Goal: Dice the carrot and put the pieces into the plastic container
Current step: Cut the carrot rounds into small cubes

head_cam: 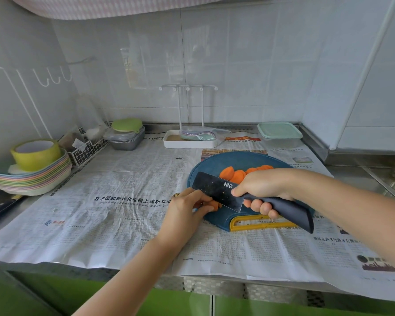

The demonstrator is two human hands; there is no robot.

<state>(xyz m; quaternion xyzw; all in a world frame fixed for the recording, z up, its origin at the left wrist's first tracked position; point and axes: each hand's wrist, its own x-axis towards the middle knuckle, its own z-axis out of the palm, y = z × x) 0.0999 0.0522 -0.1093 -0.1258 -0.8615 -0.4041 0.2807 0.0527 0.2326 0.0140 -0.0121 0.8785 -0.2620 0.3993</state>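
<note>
Newspaper (123, 201) covers the bench (356, 179). On it lie a blue board (242, 159), a white tray (189, 144), a lidded container (279, 135) and, far left, stacked plates (32, 181).

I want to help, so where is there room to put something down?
The newspaper between the plates and the board is bare, also along the front edge. Crowded: the board, with knife, carrot, left hand and right hand.

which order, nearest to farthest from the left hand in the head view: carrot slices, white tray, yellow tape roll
1. carrot slices: just right of the left hand
2. white tray: at the back, by the wall
3. yellow tape roll: far left
</note>
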